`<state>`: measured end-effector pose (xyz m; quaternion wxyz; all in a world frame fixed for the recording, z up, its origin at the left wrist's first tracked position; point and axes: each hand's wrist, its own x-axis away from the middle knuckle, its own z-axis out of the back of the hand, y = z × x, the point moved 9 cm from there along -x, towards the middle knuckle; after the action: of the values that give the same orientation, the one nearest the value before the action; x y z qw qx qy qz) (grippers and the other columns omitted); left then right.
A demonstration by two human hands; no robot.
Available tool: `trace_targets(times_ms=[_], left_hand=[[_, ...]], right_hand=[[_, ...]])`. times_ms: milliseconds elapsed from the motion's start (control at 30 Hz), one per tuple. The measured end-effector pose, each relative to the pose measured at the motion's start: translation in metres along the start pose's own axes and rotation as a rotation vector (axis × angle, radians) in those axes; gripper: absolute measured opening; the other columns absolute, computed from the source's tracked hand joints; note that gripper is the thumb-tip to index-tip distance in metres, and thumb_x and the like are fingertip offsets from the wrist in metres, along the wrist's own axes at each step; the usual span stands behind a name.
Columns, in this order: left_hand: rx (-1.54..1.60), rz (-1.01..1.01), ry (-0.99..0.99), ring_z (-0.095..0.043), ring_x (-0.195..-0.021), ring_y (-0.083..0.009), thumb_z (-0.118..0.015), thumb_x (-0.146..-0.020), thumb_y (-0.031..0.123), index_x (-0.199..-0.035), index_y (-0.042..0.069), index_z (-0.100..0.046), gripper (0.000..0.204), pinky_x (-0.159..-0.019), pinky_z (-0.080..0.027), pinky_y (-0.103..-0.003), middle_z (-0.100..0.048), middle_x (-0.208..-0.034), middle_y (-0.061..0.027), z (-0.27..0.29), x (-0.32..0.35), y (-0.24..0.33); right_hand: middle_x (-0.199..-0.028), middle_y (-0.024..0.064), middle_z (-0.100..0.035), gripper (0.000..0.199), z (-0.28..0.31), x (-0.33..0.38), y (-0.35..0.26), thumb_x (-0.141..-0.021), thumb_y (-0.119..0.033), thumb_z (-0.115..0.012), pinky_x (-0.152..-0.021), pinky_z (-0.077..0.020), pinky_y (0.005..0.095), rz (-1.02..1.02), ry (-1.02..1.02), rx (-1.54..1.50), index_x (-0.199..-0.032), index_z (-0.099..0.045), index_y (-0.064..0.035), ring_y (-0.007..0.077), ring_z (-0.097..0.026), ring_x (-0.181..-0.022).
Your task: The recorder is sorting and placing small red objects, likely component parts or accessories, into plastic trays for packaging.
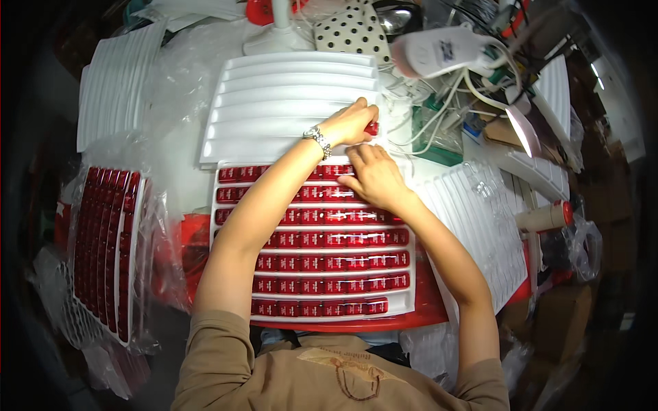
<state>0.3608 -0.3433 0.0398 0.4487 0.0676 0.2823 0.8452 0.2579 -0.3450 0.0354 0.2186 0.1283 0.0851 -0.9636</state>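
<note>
Red blocks (336, 240) stand in rows in the filled tray (404, 305), which lies right in front of the person; the row closest to the person stops short of the others at its right end. To the left of the filled tray, a second tray of red blocks (103, 246) sits tilted among clear plastic. Beyond the filled tray's far edge lies a white ridged tray (295, 79). The left hand (351, 125), wearing a watch (317, 141), is past that far edge toward the right, its fingers closed around one red block. The right hand (375, 175) is palm down over the far right rows of the filled tray, thumb apart from the fingers; its underside is hidden, so I cannot tell whether it grips a block. To the right of the filled tray lies a clear plastic tray (473, 236).

The step in hand appears to be handling blocks singly between these two trays, direction unclear. The next move probably calls for a steady pinch and careful alignment with a groove.
</note>
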Motion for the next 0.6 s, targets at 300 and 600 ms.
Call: trace_targets(times_ms=[300,600], left_hand=[[-0.275,0.003,0.211,-0.055,-0.099,-0.0341,-0.073,-0.075,0.028,-0.106,0.001,-0.049,0.048,-0.079,-0.048,-0.043,-0.052,-0.104,-0.0182,0.000,0.015,0.016],[-0.363,0.066,0.245,-0.054,-0.100,-0.0288,-0.066,-0.082,0.035,-0.109,0.002,-0.052,0.045,-0.081,-0.046,-0.041,-0.056,-0.104,-0.0128,0.003,0.044,0.057]], right_hand=[[-0.110,0.0148,-0.059,0.039,0.084,0.039,0.020,-0.084,-0.027,-0.062,-0.091,-0.0402,0.0445,0.077,0.186,-0.243,-0.116,-0.058,-0.0050,0.0313,-0.054,-0.106],[-0.088,0.0115,-0.066,0.018,0.141,0.208,0.241,-0.087,-0.015,-0.060,-0.073,-0.0489,0.0302,-0.661,0.511,-0.154,-0.102,-0.067,-0.0062,0.0228,-0.064,-0.077]])
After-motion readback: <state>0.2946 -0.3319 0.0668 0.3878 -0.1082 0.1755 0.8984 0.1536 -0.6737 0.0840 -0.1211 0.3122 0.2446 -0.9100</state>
